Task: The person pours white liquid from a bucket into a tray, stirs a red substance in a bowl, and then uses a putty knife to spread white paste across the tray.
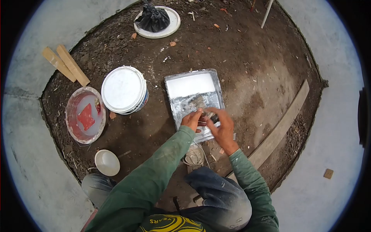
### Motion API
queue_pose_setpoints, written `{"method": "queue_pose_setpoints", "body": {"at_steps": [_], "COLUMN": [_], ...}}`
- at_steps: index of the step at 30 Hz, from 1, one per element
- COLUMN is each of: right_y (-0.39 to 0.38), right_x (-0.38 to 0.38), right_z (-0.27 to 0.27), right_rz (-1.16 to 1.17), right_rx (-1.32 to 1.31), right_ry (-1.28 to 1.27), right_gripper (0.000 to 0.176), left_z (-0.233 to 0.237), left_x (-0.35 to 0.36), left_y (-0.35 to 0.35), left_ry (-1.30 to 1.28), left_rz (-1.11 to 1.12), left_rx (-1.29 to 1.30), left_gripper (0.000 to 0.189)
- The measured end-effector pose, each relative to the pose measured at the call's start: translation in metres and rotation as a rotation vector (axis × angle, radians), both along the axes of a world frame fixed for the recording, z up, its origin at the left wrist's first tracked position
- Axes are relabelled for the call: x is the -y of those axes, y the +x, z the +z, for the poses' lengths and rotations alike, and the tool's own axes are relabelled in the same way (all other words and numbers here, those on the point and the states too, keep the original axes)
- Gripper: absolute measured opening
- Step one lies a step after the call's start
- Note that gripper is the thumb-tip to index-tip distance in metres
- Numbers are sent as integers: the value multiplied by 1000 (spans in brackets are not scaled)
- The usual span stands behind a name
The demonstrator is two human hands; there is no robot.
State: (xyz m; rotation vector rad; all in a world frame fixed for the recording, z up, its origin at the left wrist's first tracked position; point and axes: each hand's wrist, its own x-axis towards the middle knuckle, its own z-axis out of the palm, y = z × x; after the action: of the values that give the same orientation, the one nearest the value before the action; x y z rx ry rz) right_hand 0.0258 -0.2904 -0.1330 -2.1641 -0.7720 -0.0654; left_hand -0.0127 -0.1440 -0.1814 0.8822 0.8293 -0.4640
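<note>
A rectangular paint tray (194, 86) lies on the soil in the middle of the head view, with white paint at its far end and grey-white smears nearer me. Above its near part, my left hand (194, 120) has its fingers curled around something I cannot make out. My right hand (222, 127) is beside it, fingers and thumb closed on a small dark, paint-stained object (212, 117). The two hands almost meet over the tray, and the fingers partly hide the object. A greyish bristly patch (196, 102) shows just beyond my fingertips.
Left of the tray stand a white lidded bucket (123, 89), a tub (70, 117) of cloudy liquid with a red piece, and a white bowl (107, 162). Wood strips (72, 65) lean at the left wall. A long plank (280, 133) lies right; a black bag (154, 19) is at the back.
</note>
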Motion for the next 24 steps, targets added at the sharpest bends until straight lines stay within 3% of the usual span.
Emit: {"method": "queue_pose_setpoints", "body": {"at_steps": [1, 3, 5, 7, 13, 16, 17, 19, 21, 24], "right_y": [11, 36, 68, 98, 153, 176, 181, 188, 192, 197], "right_x": [-1, 0, 5, 6, -11, -22, -25, -36, -45, -53], "right_z": [6, 21, 14, 1, -33, -45, -46, -41, -41, -48], "right_rz": [8, -120, -132, -135, -155, -164, -152, -159, -149, -153], "right_rx": [0, -143, -134, -118, -157, -89, -91, -147, -148, -132], "right_ry": [3, -133, -169, -201, -308, -352, -358, -446, -453, -433], "right_gripper": [29, 24, 24, 25, 32, 35, 35, 36, 35, 36], "left_z": [-5, -22, -3, 30, 24, 21, 20, 54, 60, 23], "left_x": [-7, -25, -66, -104, -181, -199, -202, -204, -208, -227], "left_y": [-6, -30, -54, -83, -202, -232, -235, -198, -152, -91], "left_ry": [3, 417, 630, 527, 601, 709, 706, 1321, 1579, 1845], "left_rz": [8, 1, 17, 118, 67, 112, 122, -121, -134, -207], "left_rx": [0, 530, 540, 371, 203, 313, 305, 412, 506, 544], "left_gripper": [41, 36, 32, 29, 28, 30, 30, 36, 45, 60]}}
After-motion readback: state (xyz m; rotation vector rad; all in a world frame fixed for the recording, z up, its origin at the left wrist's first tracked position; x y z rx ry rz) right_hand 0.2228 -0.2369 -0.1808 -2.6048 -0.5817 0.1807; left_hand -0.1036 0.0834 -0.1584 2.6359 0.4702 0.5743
